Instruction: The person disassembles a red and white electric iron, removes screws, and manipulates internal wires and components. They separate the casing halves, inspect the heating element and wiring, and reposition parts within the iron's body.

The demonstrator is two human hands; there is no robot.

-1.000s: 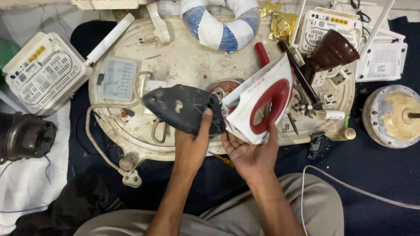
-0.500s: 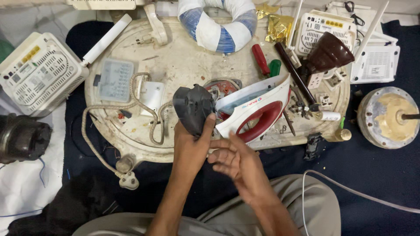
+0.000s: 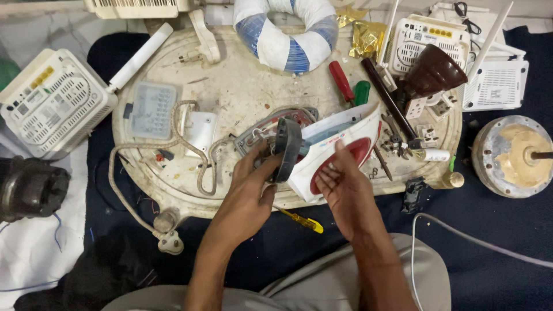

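A white and red clothes iron body [image 3: 345, 135] lies tilted on the round work board [image 3: 242, 86]. My left hand [image 3: 250, 193] grips a dark grey plate [image 3: 288, 147], held edge-on against the rear of the iron body. Behind the plate sits the iron's metal base with exposed wiring [image 3: 259, 129]. My right hand [image 3: 345, 193] is palm up with fingers spread, its fingertips touching the red panel of the iron body. A braided cord [image 3: 190, 144] runs from the iron across the board to a plug [image 3: 170, 242].
Red [image 3: 341, 80] and green [image 3: 362, 92] screwdrivers lie behind the iron; a yellow one [image 3: 302, 220] lies below my hands. White router boxes [image 3: 52, 103] [image 3: 426, 40], a blue-white wrapped ring [image 3: 294, 34], a brown cone [image 3: 432, 72], and motor parts [image 3: 512, 155] [image 3: 29, 187] surround the board.
My left hand has turned the dark plate from face-up to edge-on and brought it against the iron body. My right hand moved from under the iron to its red panel, fingers spread.
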